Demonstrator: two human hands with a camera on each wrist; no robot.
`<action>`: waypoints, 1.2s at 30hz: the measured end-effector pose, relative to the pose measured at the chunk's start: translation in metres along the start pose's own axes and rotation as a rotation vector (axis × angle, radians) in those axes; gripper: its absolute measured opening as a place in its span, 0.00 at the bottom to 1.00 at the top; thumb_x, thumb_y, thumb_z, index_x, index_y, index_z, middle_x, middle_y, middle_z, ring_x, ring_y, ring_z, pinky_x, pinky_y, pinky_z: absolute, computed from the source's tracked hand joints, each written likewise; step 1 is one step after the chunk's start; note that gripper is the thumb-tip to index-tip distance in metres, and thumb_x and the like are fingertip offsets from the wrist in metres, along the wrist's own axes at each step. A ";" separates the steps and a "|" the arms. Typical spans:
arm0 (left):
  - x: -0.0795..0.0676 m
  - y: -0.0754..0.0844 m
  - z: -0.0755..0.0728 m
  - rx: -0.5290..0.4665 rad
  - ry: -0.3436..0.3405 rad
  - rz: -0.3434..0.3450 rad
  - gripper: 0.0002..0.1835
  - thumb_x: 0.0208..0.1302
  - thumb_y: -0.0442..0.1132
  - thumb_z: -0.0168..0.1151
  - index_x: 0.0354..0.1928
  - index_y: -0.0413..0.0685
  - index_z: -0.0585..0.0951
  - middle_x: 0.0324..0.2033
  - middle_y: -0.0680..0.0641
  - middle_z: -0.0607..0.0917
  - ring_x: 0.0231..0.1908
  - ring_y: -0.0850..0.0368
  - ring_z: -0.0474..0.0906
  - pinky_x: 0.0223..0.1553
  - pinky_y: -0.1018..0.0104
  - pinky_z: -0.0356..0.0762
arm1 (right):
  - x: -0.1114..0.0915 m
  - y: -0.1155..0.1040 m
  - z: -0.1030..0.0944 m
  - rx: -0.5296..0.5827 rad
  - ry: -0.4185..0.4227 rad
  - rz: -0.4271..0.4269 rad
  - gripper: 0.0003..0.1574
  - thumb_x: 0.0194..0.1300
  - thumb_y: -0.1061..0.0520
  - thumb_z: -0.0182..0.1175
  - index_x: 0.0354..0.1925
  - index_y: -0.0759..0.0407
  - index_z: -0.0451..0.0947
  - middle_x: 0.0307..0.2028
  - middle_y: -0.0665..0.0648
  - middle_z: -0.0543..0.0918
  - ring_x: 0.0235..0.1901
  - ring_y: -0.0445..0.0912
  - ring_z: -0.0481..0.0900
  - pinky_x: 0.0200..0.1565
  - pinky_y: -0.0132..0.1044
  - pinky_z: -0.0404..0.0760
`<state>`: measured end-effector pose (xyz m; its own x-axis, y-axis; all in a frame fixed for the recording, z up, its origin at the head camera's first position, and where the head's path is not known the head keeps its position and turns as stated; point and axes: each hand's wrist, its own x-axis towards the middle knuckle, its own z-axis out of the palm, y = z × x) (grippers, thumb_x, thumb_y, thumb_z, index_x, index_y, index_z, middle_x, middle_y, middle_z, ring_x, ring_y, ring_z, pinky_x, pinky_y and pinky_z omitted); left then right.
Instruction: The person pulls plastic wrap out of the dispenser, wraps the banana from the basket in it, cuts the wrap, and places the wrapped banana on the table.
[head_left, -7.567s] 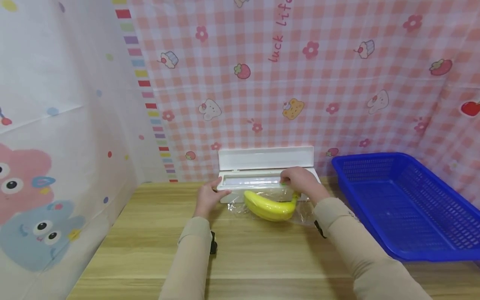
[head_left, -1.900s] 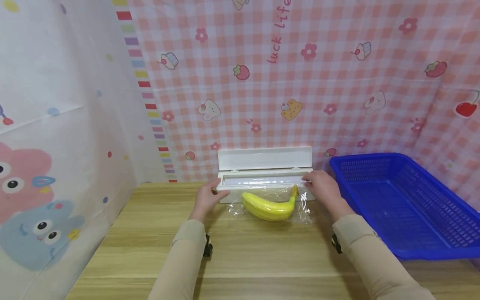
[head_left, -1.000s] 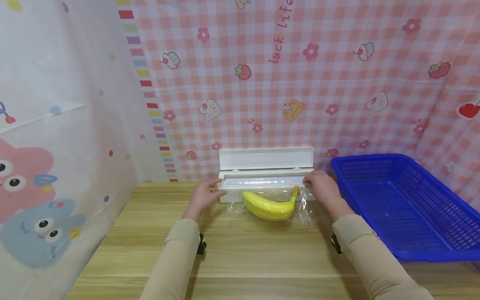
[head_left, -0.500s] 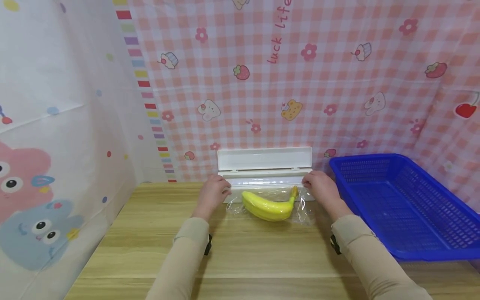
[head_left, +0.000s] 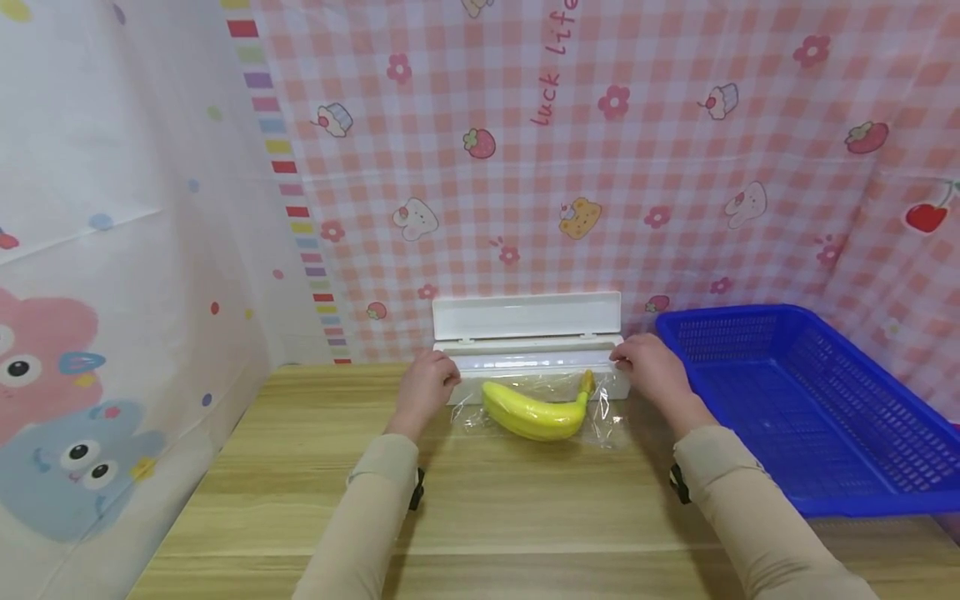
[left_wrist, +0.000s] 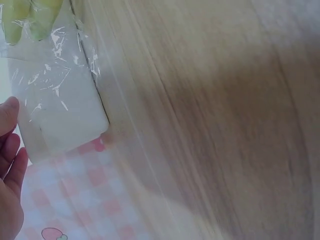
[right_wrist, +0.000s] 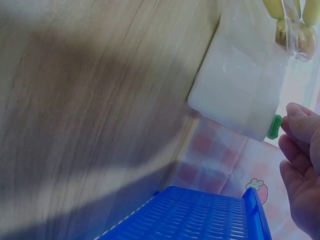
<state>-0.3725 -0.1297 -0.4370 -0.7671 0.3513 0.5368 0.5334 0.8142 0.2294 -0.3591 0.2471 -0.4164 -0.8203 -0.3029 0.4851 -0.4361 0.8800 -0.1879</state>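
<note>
A white cling film dispenser (head_left: 527, 317) stands on the table with its lid raised. Clear cling film (head_left: 555, 387) comes out over its front and lies around a yellow banana (head_left: 534, 415), stem to the right. At the dispenser's left end is my left hand (head_left: 425, 390); its thumb and fingers pinch the film's edge, partly out of frame in the left wrist view. My right hand (head_left: 656, 375) is at the opposite end. In the right wrist view its thumb and index finger are at the small green cutter slider (right_wrist: 274, 126); the exact contact is partly hidden.
A blue plastic basket (head_left: 817, 504) stands on the right, close to my right forearm. Checked cloth (head_left: 510, 183) hangs directly behind the dispenser, and a white cloth (head_left: 172, 275) hangs on the left. The wooden table (head_left: 540, 533) extends in front.
My right hand has gone from mid-dispenser to its right end, then shifted slightly outward. My left hand briefly backed off the left end, then came in over its front corner. The banana stays put.
</note>
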 end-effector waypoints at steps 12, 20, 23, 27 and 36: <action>-0.002 -0.004 0.003 -0.014 0.006 0.042 0.06 0.53 0.29 0.73 0.28 0.44 0.84 0.29 0.48 0.83 0.37 0.50 0.75 0.44 0.57 0.76 | 0.001 -0.002 0.008 -0.020 -0.037 -0.045 0.05 0.59 0.66 0.68 0.34 0.58 0.85 0.36 0.58 0.84 0.43 0.57 0.77 0.49 0.51 0.77; -0.003 -0.006 0.002 -0.002 -0.006 0.042 0.06 0.52 0.30 0.73 0.28 0.45 0.84 0.30 0.49 0.82 0.37 0.51 0.75 0.44 0.58 0.77 | 0.007 -0.004 0.008 -0.037 -0.073 -0.011 0.04 0.58 0.65 0.69 0.29 0.57 0.84 0.32 0.55 0.83 0.40 0.56 0.77 0.46 0.50 0.78; -0.003 -0.005 0.000 0.000 -0.016 0.034 0.06 0.53 0.30 0.73 0.28 0.45 0.84 0.30 0.50 0.82 0.37 0.51 0.75 0.44 0.58 0.77 | 0.010 -0.006 0.006 -0.042 -0.092 0.010 0.07 0.56 0.66 0.69 0.26 0.56 0.83 0.28 0.54 0.81 0.37 0.55 0.76 0.43 0.49 0.78; -0.003 -0.004 -0.002 -0.004 -0.039 0.010 0.05 0.54 0.31 0.73 0.29 0.45 0.84 0.30 0.50 0.82 0.38 0.52 0.75 0.45 0.58 0.77 | 0.011 -0.008 0.005 -0.043 -0.115 0.036 0.09 0.57 0.66 0.69 0.24 0.54 0.82 0.27 0.52 0.80 0.37 0.54 0.75 0.42 0.49 0.77; -0.004 -0.002 -0.005 -0.010 -0.082 -0.016 0.04 0.56 0.32 0.72 0.29 0.46 0.84 0.31 0.50 0.82 0.38 0.53 0.76 0.46 0.58 0.77 | 0.005 -0.009 0.007 -0.061 -0.095 -0.005 0.10 0.60 0.64 0.67 0.26 0.55 0.77 0.28 0.54 0.78 0.40 0.57 0.74 0.44 0.50 0.76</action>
<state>-0.3692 -0.1346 -0.4356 -0.8022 0.3750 0.4646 0.5238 0.8155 0.2461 -0.3614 0.2347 -0.4185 -0.8508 -0.3384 0.4020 -0.4197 0.8980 -0.1322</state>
